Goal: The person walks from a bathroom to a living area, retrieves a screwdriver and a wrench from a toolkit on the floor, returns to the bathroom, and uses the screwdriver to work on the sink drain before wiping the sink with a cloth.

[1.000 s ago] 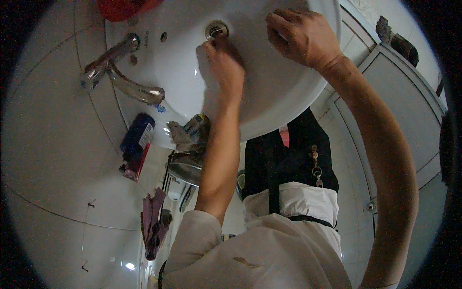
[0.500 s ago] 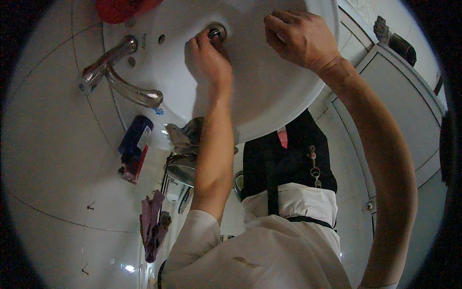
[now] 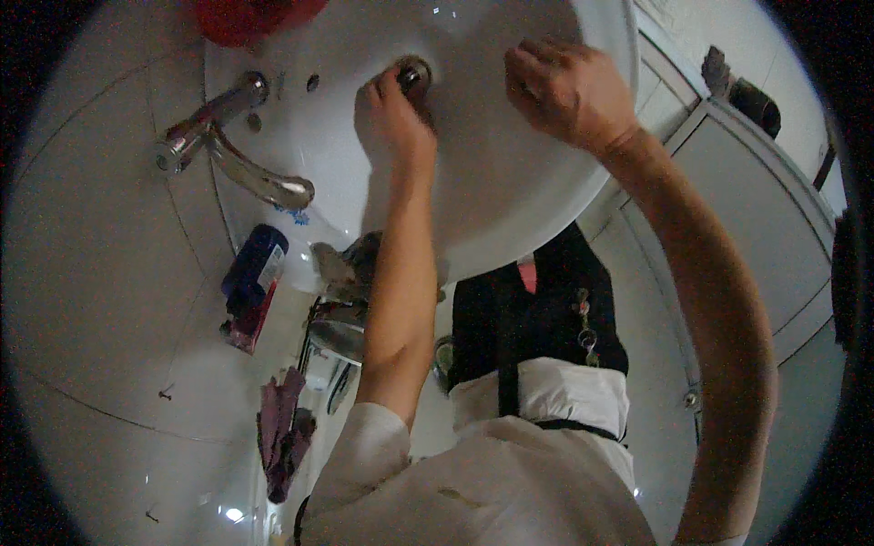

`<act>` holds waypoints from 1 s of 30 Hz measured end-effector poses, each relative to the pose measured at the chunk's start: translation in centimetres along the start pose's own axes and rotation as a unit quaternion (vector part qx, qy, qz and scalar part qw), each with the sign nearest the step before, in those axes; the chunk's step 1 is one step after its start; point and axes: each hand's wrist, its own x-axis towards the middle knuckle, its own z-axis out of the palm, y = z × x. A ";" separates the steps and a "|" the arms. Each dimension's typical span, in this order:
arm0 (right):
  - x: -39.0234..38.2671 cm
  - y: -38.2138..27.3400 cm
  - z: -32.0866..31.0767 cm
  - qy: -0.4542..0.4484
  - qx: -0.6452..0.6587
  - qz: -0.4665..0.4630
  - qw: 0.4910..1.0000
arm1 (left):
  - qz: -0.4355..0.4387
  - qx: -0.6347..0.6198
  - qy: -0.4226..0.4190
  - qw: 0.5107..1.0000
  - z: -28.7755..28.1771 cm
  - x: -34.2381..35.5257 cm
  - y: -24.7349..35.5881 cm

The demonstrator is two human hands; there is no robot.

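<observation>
My left hand [image 3: 399, 118] reaches down into a white washbasin [image 3: 492, 196]. Its thumb and fingers close on a dark metallic drain stopper [image 3: 409, 78] at the drain hole, and part of the stopper is hidden by the fingers. Over the right side of the basin hangs my right hand [image 3: 578, 96], its fingers curled in and slightly blurred. Whether anything is inside that curl I cannot see. A chrome faucet [image 3: 214, 127] stands on the basin's left side, apart from both hands.
A red container [image 3: 255, 18] sits at the basin's upper left. Beside the rim are a dark blue bottle [image 3: 258, 259] and a grey cloth [image 3: 341, 268]. A purple cloth [image 3: 282, 428] hangs lower down. A grey-panelled door [image 3: 756, 218] is on the right.
The whole view has shifted slightly, with the basin appearing a little lower. My left hand stays at the drain stopper, and my right hand remains curled over the basin.
</observation>
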 end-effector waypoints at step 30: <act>2.0 -0.6 -3.3 0.018 0.087 0.012 0.996 | -0.151 -0.135 0.004 0.979 -21.4 -14.2 3.9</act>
